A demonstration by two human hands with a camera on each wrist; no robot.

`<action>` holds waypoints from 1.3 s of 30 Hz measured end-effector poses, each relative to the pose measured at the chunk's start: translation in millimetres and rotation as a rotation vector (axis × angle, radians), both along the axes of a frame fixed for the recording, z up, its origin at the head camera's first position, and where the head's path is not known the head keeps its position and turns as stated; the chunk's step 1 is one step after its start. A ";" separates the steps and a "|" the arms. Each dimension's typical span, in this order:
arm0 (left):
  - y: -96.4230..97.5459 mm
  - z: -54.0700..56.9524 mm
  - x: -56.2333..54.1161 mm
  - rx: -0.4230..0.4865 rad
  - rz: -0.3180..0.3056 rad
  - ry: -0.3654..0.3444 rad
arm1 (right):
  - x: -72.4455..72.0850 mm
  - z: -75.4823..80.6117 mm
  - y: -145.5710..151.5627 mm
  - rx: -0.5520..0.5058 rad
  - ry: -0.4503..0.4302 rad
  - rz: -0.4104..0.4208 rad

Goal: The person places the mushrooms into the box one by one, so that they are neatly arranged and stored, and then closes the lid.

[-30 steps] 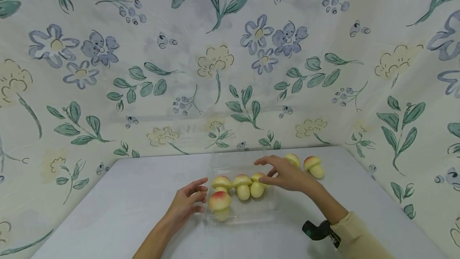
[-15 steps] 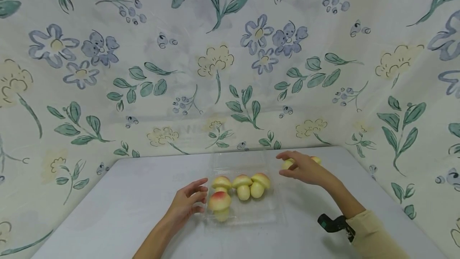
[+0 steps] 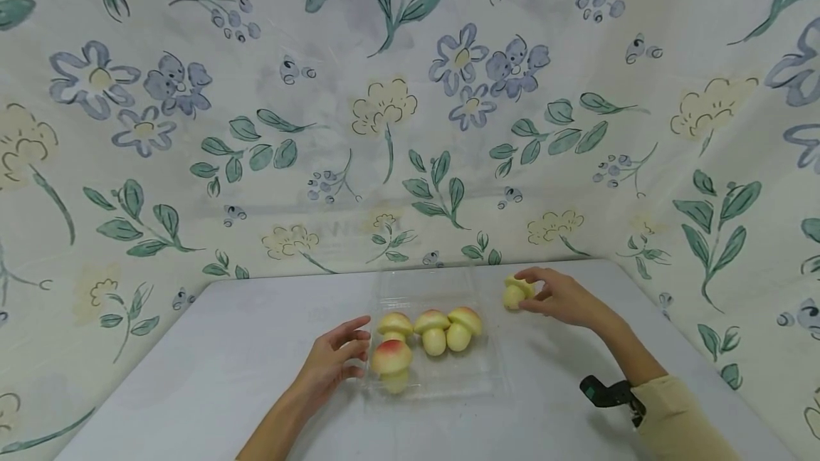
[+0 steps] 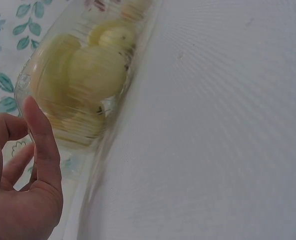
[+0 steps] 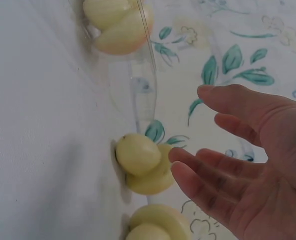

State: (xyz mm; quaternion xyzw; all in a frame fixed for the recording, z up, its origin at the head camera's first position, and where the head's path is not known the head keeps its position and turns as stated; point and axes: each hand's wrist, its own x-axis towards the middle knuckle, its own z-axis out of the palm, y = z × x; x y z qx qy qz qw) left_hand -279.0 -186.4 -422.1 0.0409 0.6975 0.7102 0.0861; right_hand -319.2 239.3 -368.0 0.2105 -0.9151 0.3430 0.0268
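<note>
Clear plastic box (image 3: 448, 374), lower middle of head view, open, see-through lid (image 3: 426, 283) laid back at far side. Inside: front-left mushroom (image 3: 392, 359), reddest cap, stem toward bottom of frame; back-left mushroom (image 3: 394, 324), stem partly hidden behind it; middle mushroom (image 3: 433, 340), stem down-frame; right mushroom (image 3: 464, 329), cap tilted, seemingly touching middle one. Just right of box, near loose mushroom (image 3: 512, 297), cap partly covered. Bottom of right wrist view, far loose mushroom (image 5: 157, 220), cut off by frame. All pale yellow, smooth, fat-stemmed.
</note>
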 end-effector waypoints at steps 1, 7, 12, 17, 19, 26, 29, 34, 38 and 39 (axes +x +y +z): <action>0.1 0.0 0.1 -0.001 0.001 -0.001 | 0.1 -0.3 2.0 0.005 0.009 0.002; 0.4 0.9 0.9 -0.003 -0.004 0.000 | 1.1 -2.0 11.4 0.031 0.062 -0.017; -0.2 2.2 0.9 -0.003 -0.003 0.013 | -1.6 -4.9 16.6 0.035 0.095 -0.029; -0.2 3.0 1.2 -0.005 0.007 0.014 | -4.8 -7.1 21.5 0.037 0.119 -0.033; 0.0 3.1 1.2 0.001 0.010 0.009 | -5.5 -7.4 24.5 0.038 0.135 -0.040; 0.6 2.4 1.0 -0.009 0.011 0.007 | -5.8 -10.3 36.8 0.049 0.179 -0.069; 0.4 2.1 0.8 -0.006 0.009 0.006 | -7.0 -11.7 40.8 0.056 0.184 -0.086; 0.2 2.0 0.9 -0.008 0.002 0.002 | -9.3 -14.2 44.8 0.067 0.172 -0.121; 0.7 2.4 1.4 -0.007 0.005 -0.003 | -10.8 -16.8 46.6 0.077 0.169 -0.135; 0.9 2.5 1.4 -0.007 0.008 -0.003 | -11.0 -17.5 47.2 0.079 0.170 -0.137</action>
